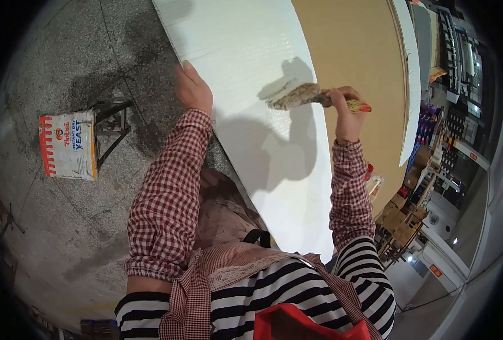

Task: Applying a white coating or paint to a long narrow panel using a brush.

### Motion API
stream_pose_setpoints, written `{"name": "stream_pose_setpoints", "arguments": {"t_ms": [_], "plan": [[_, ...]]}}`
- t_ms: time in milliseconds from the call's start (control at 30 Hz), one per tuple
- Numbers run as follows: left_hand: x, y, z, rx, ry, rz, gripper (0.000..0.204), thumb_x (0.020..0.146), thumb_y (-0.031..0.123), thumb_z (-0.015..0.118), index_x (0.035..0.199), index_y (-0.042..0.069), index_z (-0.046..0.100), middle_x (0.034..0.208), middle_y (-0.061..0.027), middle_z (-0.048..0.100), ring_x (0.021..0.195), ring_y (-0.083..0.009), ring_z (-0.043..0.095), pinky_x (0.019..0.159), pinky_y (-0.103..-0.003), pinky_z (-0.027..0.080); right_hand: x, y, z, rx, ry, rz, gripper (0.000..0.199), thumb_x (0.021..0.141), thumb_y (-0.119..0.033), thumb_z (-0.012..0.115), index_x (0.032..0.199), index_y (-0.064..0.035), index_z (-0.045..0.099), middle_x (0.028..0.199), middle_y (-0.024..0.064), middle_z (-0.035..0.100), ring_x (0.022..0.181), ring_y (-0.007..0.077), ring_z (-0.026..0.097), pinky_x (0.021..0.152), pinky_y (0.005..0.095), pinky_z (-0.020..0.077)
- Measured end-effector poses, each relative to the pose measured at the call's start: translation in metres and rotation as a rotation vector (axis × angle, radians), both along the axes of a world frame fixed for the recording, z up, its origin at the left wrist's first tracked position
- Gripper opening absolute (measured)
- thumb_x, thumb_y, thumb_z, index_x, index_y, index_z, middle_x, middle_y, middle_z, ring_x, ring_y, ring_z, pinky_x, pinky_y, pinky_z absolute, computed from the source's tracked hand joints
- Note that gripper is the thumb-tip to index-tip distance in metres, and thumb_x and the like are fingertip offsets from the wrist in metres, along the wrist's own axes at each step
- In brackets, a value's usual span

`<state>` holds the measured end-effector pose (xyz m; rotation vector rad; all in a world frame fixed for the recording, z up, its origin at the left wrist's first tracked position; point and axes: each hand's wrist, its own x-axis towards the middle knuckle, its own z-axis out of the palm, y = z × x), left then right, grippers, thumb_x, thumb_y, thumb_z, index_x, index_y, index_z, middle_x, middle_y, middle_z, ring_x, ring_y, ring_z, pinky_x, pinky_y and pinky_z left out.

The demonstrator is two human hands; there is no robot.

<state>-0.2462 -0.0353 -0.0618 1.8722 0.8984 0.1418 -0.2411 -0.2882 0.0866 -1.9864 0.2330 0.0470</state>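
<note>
A long white board [234, 34] lies slanted before me, with glossy wet-looking streaks across its upper part. At its left edge is my left hand [195, 88], its thumb on top and its other fingers hidden below the edge. My right hand [346, 116] is closed round the handle of a brush [297, 96], whose broad, caked bristles point left over the board. The handle's tip is yellow and red. Bristle contact with the surface is hard to tell; the brush and my arm cast shadows there. Checked sleeves cover both forearms.
A brown board [353, 45] stretches along the white board's right side. On the speckled floor [115, 221] at left stands a dark metal frame [113, 127] with a printed carton piece [67, 144] against it. Cardboard boxes [401, 221] and shelves fill the far right.
</note>
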Motion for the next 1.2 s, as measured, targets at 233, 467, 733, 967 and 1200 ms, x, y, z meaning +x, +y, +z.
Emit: {"name": "stream_pose_setpoints", "arguments": {"t_ms": [233,467,733,967,1200], "plan": [[0.004,-0.007,0.003,-0.041,-0.081,-0.026,0.049,0.099,0.040,0.026,0.111,-0.003,0.047,0.100,-0.0278,0.059,0.091,-0.0444,0.058,0.074,-0.050,0.046,0.017,-0.004,-0.011,0.105,-0.128,-0.020,0.014,0.083,-0.003,0.062,0.071,0.0021,0.057,0.075,0.0085,0.064,0.075,0.0150,0.063,0.066,0.0256,0.0503],[0.002,-0.004,0.008,-0.064,-0.052,-0.008,0.050,0.099,0.039,0.027,0.113,-0.005,0.047,0.102,-0.0291,0.059,0.094,-0.0444,0.058,0.077,-0.048,0.047,-0.072,-0.033,0.009,-0.021,0.031,-0.049,0.013,0.084,-0.003,0.061,0.072,0.0019,0.059,0.075,0.0086,0.065,0.071,0.0134,0.061,0.066,0.0262,0.0495],[0.002,-0.005,0.004,-0.001,-0.071,-0.029,0.051,0.099,0.039,0.025,0.115,-0.005,0.046,0.102,-0.0278,0.059,0.093,-0.0443,0.059,0.076,-0.048,0.048,-0.066,-0.035,-0.016,0.042,-0.094,-0.083,0.011,0.083,-0.003,0.061,0.073,0.0022,0.061,0.078,0.0088,0.066,0.073,0.0139,0.061,0.070,0.0262,0.0494],[-0.004,0.004,0.010,-0.123,-0.015,-0.012,0.053,0.099,0.042,0.025,0.116,-0.003,0.046,0.103,-0.0248,0.060,0.090,-0.0413,0.061,0.078,-0.046,0.049,-0.115,-0.045,0.035,0.026,0.047,-0.178,0.012,0.083,-0.005,0.061,0.074,0.0025,0.061,0.074,0.0088,0.064,0.072,0.0154,0.061,0.067,0.0276,0.0501],[-0.068,-0.035,0.010,-0.267,-0.216,0.011,0.051,0.100,0.037,0.029,0.134,0.000,0.034,0.113,-0.0246,0.058,0.101,-0.0390,0.058,0.085,-0.041,0.046,-0.071,0.019,0.026,0.013,-0.184,0.018,0.009,0.084,-0.004,0.064,0.080,0.0034,0.062,0.075,0.0090,0.063,0.069,0.0142,0.060,0.066,0.0266,0.0501]]}}
